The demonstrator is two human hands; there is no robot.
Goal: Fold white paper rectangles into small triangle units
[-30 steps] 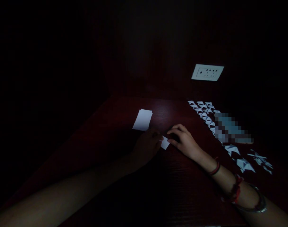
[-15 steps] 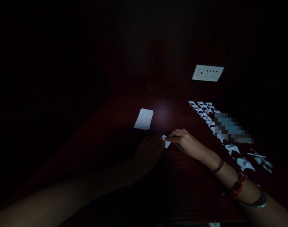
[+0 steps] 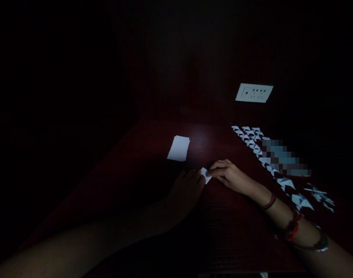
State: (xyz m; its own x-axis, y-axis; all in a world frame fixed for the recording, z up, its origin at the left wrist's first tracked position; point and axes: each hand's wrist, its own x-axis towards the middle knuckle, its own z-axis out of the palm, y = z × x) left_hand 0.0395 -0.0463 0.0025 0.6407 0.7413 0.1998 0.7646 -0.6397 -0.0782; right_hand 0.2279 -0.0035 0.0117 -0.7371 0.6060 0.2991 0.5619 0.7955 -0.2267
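Note:
A small piece of white folded paper [image 3: 206,176] lies on the dark red table [image 3: 223,235] between my two hands. My left hand [image 3: 189,187], deep in shadow, has its fingertips on the left side of the paper. From the right, my right hand [image 3: 228,175] presses its thumb and fingers at the paper's other edge. Both hands are closed at the paper. Exact creases in it are too dim to make out. Just beyond my left hand rests a stack of white paper sheets [image 3: 179,148].
Rows of folded white paper figures [image 3: 254,146] run down the table's right side, with larger ones [image 3: 301,201] nearer me. Beside them are a blurred-out bluish object [image 3: 286,156] and a pile of thin paper pieces [image 3: 319,195]. A wall socket [image 3: 254,93] is above the back edge.
The whole view has shifted slightly, so things sit a little lower. Both hands stay at the small paper; my right thumb has moved slightly along it.

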